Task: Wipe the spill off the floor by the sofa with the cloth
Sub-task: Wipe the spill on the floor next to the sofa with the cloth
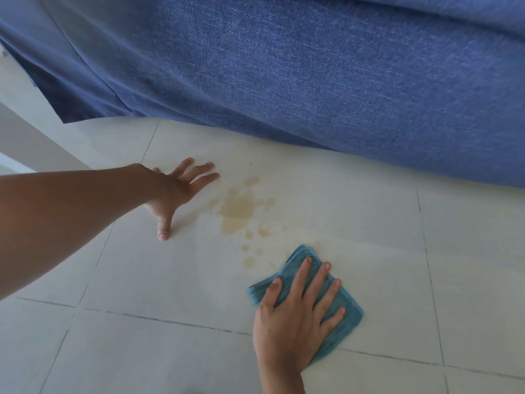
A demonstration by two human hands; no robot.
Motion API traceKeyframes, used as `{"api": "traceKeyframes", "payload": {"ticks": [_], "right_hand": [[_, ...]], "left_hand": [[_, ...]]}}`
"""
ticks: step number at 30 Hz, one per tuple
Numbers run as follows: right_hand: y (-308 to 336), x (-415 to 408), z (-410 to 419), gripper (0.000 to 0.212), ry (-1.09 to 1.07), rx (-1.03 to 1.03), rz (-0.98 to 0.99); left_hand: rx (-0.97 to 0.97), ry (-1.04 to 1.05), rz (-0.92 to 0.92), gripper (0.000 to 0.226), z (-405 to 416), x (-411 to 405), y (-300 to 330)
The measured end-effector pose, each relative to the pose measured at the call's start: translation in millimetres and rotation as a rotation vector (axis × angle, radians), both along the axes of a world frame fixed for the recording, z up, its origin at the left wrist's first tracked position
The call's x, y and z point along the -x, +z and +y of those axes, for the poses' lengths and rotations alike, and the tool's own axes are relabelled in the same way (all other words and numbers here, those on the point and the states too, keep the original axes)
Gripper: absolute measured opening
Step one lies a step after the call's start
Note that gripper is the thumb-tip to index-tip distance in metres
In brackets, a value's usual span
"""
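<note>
A yellowish-brown spill (239,209) with small droplets around it lies on the pale tiled floor (142,280), close to the blue sofa (312,81). A folded teal cloth (345,317) lies flat on the floor just below and right of the spill. My right hand (298,317) presses down on the cloth with fingers spread over it. My left hand (177,191) rests flat on the floor to the left of the spill, fingers apart, holding nothing.
The blue fabric sofa fills the upper part of the view, its lower edge running diagonally just above the spill. A white surface (25,115) borders the floor at the far left. Dark grout lines cross the tiles.
</note>
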State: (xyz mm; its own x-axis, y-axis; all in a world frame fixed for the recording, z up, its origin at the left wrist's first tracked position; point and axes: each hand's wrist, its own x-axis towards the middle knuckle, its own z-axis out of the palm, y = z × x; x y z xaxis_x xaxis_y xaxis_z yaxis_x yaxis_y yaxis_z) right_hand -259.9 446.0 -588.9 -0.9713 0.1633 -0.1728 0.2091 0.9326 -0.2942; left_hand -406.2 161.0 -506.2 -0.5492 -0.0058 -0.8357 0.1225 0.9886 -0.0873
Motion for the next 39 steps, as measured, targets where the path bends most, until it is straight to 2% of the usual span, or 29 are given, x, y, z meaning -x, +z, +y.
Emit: {"api": "traceKeyframes", "payload": {"ticks": [3,12,14,17,20,22,24,27,31,35,39], "right_hand": [[8.2,63.3,7.0,0.071,-0.024,-0.036,0.049],[1.0,191.7,65.3,0.068,0.238,-0.138,0.055],[1.2,211.8,97.1,0.067,0.177,-0.142,0.011],[1.5,186.7,132.4,0.069,-0.055,-0.124,0.008],[0.9,109.8,112.5,0.074,-0.225,-0.095,0.079],[4.5,66.7,71.1,0.073,-0.183,-0.073,0.051],[4.9,42.2,30.6,0.072,-0.042,-0.084,0.045],[2.8,56.8,8.7,0.071,0.165,-0.079,0.066],[0.0,138.1,36.4,0.069,0.250,-0.088,0.058],[2.7,188.7,84.5,0.068,0.081,-0.070,-0.033],[2.7,119.7,92.2,0.072,-0.103,-0.084,0.047]], "left_hand": [[0.001,0.002,0.005,0.167,1.1,-1.4,0.5],[-0.026,0.004,0.002,0.167,0.6,-1.4,1.2],[-0.032,0.007,0.006,0.167,-0.2,-2.1,2.3],[-0.046,0.011,0.008,0.166,-1.7,-2.5,5.1],[-0.023,0.006,-0.007,0.168,-2.1,0.1,3.6],[-0.003,0.007,-0.014,0.168,-1.4,2.0,3.7],[0.004,0.004,-0.026,0.168,1.1,2.9,4.3],[0.008,0.002,-0.032,0.168,2.8,2.3,2.0],[-0.009,0.004,0.011,0.167,2.8,2.6,5.8],[-0.007,0.000,0.019,0.167,5.5,1.3,6.3],[-0.022,0.017,0.022,0.166,2.8,2.1,4.6]]}}
